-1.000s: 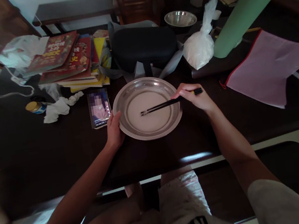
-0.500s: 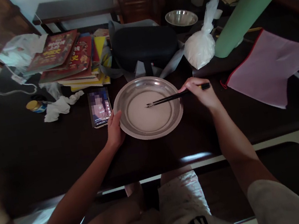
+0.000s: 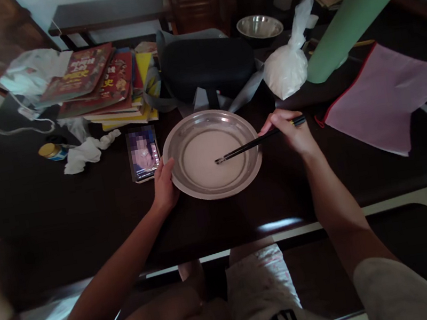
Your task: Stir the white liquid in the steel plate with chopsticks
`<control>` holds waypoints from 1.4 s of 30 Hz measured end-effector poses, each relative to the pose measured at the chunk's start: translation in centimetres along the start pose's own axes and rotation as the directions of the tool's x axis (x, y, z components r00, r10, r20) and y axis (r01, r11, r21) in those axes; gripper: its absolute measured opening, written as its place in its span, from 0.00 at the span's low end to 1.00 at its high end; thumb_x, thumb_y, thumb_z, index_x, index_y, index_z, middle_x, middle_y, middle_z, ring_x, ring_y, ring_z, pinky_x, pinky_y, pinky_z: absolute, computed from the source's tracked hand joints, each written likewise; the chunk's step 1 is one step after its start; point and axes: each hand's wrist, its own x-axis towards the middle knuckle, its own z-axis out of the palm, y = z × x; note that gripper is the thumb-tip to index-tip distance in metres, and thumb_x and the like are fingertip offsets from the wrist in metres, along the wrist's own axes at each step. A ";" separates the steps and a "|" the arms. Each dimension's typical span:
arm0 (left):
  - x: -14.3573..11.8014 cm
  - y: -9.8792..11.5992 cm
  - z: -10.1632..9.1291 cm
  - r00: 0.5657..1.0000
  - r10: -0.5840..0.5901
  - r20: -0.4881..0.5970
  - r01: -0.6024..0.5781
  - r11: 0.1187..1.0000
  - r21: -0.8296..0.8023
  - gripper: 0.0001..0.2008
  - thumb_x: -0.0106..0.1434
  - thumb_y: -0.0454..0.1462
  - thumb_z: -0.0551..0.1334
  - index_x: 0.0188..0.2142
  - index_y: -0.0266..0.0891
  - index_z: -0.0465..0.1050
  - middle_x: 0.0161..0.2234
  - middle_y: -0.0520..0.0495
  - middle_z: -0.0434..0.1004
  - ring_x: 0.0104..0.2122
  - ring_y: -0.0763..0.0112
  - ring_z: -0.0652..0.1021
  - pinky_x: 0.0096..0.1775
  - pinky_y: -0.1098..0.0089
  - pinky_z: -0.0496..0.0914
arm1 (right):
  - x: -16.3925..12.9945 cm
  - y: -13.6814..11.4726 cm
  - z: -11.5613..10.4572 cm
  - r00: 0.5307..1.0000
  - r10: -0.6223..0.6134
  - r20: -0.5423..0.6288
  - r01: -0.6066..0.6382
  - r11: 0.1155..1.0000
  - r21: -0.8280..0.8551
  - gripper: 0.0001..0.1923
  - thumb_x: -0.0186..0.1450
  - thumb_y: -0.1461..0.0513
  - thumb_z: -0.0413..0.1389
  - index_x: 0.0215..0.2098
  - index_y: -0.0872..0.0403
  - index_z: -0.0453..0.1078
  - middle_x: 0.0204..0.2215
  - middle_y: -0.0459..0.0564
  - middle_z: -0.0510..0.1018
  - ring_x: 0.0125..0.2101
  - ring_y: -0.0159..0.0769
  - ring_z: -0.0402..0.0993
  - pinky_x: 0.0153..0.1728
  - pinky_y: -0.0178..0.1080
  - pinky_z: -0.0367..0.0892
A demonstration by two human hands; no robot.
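A: Report what is obscured, nearest first.

B: The shorts (image 3: pixel 260 304) at 6 o'clock carry white letters, cut off by the frame edge; only "N" reads clearly. A blurred shape at 8 o'clock cannot be identified. The palm of the left hand (image 3: pixel 164 184) is hidden against the plate rim. The phone (image 3: pixel 143 153) screen is pixelated, so its content is unreadable.

A: Hand states and the work item?

B: The left hand grips the rim of the metal plate (image 3: pixel 185 183) at its 9 o'clock edge, thumb on top. The right hand (image 3: pixel 290 131) is closed around a pair of black chopsticks (image 3: pixel 251 144); their tips rest in the pale liquid (image 3: pixel 205 156) right of the plate's centre. The plate sits on the dark table (image 3: pixel 85 218) directly ahead, at 12 o'clock.

A: Surroundings, moving outward?

B: The phone lies just beside the plate at 9 o'clock. Crumpled tissue (image 3: pixel 86 152) and a small jar with a yellow lid (image 3: pixel 50 151) lie at 10 o'clock. A pink folder (image 3: pixel 381 95) lies at 2 o'clock. Beyond the plate: a black case (image 3: pixel 207 66), a tied white bag (image 3: pixel 288 67), a stack of books (image 3: pixel 104 85) with red covers, lettering too small to read. A green roll (image 3: pixel 358 1) crosses at 1 o'clock. A steel bowl (image 3: pixel 259 26) stands farthest back.
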 end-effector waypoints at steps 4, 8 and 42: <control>0.2 -0.5 -0.1 1.000 0.010 -0.018 -0.010 1.000 -0.010 0.16 0.57 0.47 0.69 0.40 0.41 0.75 0.39 0.47 0.82 0.45 0.57 0.81 0.44 0.62 0.77 | 0.0 -0.1 0.5 0.986 -0.016 0.163 0.016 1.000 0.003 0.19 0.66 0.45 0.58 0.30 0.47 0.82 0.30 0.46 0.84 0.35 0.36 0.80 0.41 0.42 0.71; 0.3 -0.7 -0.2 1.000 0.021 -0.013 -0.021 1.000 0.007 0.15 0.57 0.47 0.69 0.38 0.41 0.74 0.39 0.46 0.82 0.46 0.55 0.81 0.44 0.61 0.77 | 0.0 0.0 0.1 1.000 -0.011 0.002 0.011 1.000 -0.027 0.17 0.66 0.46 0.58 0.29 0.45 0.82 0.28 0.45 0.84 0.34 0.37 0.79 0.42 0.44 0.71; -0.2 0.4 0.3 1.000 0.018 0.012 -0.017 1.000 -0.008 0.16 0.54 0.47 0.71 0.36 0.42 0.74 0.36 0.47 0.82 0.47 0.53 0.81 0.43 0.61 0.78 | -0.1 -0.3 0.3 1.000 -0.007 0.029 0.008 0.999 -0.031 0.19 0.66 0.44 0.57 0.29 0.47 0.81 0.28 0.46 0.84 0.34 0.37 0.80 0.41 0.42 0.72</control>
